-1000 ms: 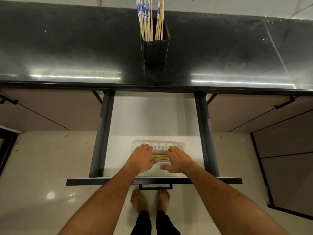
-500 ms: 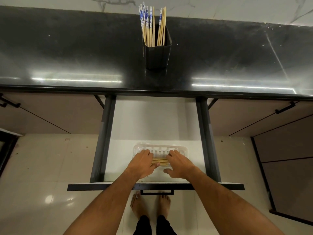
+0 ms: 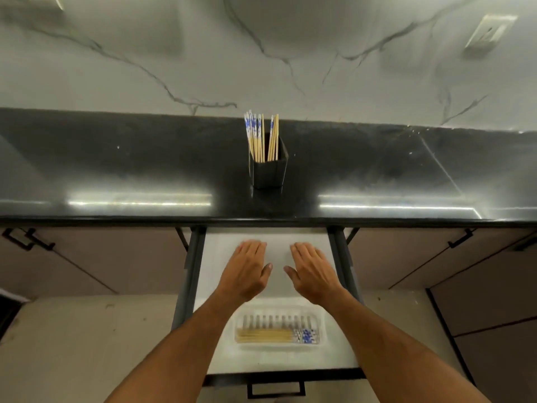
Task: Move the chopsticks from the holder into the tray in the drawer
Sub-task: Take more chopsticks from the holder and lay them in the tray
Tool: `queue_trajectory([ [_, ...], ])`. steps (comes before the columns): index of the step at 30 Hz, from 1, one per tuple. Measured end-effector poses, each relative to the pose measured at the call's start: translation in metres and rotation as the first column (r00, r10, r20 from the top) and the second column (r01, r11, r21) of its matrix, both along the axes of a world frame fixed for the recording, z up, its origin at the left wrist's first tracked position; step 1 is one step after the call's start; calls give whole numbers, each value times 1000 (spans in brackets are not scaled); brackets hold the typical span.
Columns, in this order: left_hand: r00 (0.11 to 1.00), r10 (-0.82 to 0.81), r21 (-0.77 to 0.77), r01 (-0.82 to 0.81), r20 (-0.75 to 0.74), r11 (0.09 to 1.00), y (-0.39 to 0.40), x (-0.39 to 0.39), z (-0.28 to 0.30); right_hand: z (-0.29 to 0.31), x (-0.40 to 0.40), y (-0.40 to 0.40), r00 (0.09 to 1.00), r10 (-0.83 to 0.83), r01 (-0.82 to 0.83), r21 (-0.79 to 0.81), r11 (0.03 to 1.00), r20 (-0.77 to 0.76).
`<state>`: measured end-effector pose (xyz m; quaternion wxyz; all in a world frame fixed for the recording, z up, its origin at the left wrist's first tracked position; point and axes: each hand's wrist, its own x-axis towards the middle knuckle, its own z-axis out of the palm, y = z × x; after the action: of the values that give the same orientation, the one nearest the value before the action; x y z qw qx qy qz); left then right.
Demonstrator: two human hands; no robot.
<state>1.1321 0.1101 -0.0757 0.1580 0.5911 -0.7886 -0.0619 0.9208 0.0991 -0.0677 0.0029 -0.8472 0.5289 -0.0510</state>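
Note:
A black holder (image 3: 269, 171) stands upright on the black countertop (image 3: 116, 170) with several wooden chopsticks (image 3: 261, 138) with blue-patterned tops sticking out of it. Below, the white drawer (image 3: 273, 360) is pulled out. A clear plastic tray (image 3: 279, 318) lies near its front, with several chopsticks (image 3: 270, 335) lying flat in it, patterned ends to the right. My left hand (image 3: 247, 271) and my right hand (image 3: 313, 271) hover side by side above the drawer's back half, palms down, fingers extended, holding nothing. Both are apart from the tray and the holder.
Brown cabinet doors with black handles (image 3: 27, 241) flank the drawer on both sides. A marble-patterned wall (image 3: 261, 53) rises behind the counter, with a socket (image 3: 491, 33) at upper right. The drawer's black handle (image 3: 276, 388) is at the bottom edge. Tiled floor lies below.
Both hands have lifted off the chopsticks in the tray and moved forward toward the counter. The view has tilted up, showing the wall.

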Motion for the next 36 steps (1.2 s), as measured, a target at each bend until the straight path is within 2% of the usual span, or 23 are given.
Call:
queue_trajectory([
  [10,998,60,-292,-59,-6,955,-89,25,116,115,32,-80,990,-119,136,-247,960,82],
  [13,998,66,-320,-66,-13,945,-113,23,140,139,39,-106,989,-94,128,-322,938,118],
  [18,996,72,-354,-83,-43,932,-160,21,160,159,50,-158,981,-52,116,-357,927,185],
  [25,981,161,-324,-189,-111,927,-231,24,152,148,70,-236,968,-24,83,-228,970,249],
  [29,969,211,-260,-238,-128,936,-264,23,129,130,83,-280,975,0,36,-159,987,222],
  [32,962,221,-212,-252,-159,944,-282,21,113,118,94,-305,934,-48,66,-37,997,354],
  [36,952,191,-190,-239,-241,952,-305,14,104,110,111,-333,816,-116,104,54,993,566],
])
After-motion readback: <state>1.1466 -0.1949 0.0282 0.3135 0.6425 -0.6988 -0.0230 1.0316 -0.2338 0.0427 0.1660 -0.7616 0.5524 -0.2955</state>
